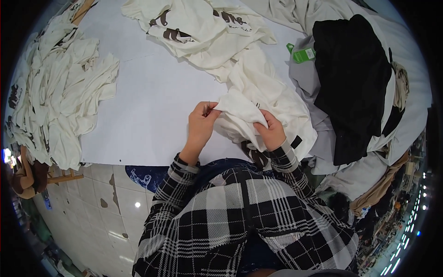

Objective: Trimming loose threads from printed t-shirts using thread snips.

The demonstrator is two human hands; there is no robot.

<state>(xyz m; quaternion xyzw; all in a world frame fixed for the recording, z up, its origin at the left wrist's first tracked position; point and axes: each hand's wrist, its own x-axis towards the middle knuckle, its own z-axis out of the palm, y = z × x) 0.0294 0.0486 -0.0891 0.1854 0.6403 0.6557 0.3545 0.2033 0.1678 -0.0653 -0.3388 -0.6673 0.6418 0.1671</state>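
Note:
A cream-white printed garment, which looks like a shirt, is stretched between my hands near the table's front edge. My left hand pinches one edge of it. Something small, dark and metallic shows among that hand's fingers, but its kind cannot be made out. At the other end of the raised cloth, my right hand is closed on a fold, thumb on top. The rest of the garment lies bunched under and to the right of my hands, with a small black patch on it.
More cream-white garments with dark prints lie at the far side of the white table. A large heap of them covers the left end. At right are black cloth, grey fabric and a green tag. Tiled floor shows at lower left.

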